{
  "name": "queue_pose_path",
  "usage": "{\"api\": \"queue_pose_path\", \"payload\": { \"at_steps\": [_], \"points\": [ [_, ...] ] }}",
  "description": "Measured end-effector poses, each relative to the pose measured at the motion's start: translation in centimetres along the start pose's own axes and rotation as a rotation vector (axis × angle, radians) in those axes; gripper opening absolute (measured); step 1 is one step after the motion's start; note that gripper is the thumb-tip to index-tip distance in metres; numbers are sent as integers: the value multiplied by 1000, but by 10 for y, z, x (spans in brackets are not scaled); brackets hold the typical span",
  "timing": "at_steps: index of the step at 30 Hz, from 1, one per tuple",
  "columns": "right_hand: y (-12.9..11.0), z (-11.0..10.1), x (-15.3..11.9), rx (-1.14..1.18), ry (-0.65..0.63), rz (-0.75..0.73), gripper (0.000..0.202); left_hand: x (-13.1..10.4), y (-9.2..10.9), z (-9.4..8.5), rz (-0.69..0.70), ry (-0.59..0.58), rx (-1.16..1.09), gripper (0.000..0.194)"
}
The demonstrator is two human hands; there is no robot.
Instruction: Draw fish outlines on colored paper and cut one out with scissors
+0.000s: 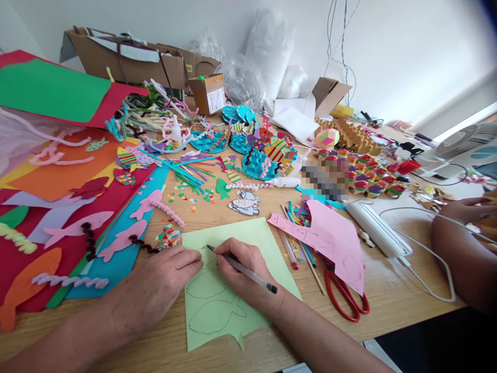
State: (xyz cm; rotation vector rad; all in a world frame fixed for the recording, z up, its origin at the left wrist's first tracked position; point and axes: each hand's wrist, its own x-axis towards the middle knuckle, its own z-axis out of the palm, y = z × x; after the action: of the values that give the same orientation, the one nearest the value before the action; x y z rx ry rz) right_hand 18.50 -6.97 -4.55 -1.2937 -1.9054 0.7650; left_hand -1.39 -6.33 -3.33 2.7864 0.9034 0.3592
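While the right hand [243,264] in the head view pinches a pen [252,274] between thumb and fingers, tip at the sheet, the left hand [166,274] lies at the left edge of the light green paper [217,292], fingers close together, gripping nothing that shows; can't make out its thumb. Paper is flat on the counter [155,342], right in front of the person, under both hands. Fish outlines [212,313] on it, some partly hidden by the right hand.

Handling, my guess: paper is very light, thin, bendy, smooth, so likely slides unless pressed down. Probably creases and tears easily; weakest spot looks like the ragged lower edge with its pointed tab. Best hold: bare margin or upper right corner, flat fingers, clear of the lines. Pen: light, rigid, slick barrel; take it low, near the tip.

Right of the sheet, pink paper [341,243] covers part of the red-handled scissors [329,287]; likely just as floppy, lift by an edge. Scissors look stiff and heavier, take by the loops. Beyond the sheet, fish cutouts [244,203]: small, light, probably easy to bend, pinch at the rims.
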Motion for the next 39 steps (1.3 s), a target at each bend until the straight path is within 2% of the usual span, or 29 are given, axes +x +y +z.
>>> {"api": "queue_pose_path", "payload": {
  "at_steps": [15,22,29,33,39],
  "points": [
    [0,0,1,-25,-23,-14,12,-3,-1,11,11,90,91,48],
    [0,1,1,-7,-7,16,11,-1,5,4,-30,59,77,48],
    [-1,-1,0,-19,-30,1,10,-2,3,7,-18,72,71,49],
    [-1,0,1,-4,0,15,10,-1,4,4,-30,26,65,48],
    [0,0,1,-11,-5,-16,11,-1,3,5,-27,62,42,48]
  ]
}}
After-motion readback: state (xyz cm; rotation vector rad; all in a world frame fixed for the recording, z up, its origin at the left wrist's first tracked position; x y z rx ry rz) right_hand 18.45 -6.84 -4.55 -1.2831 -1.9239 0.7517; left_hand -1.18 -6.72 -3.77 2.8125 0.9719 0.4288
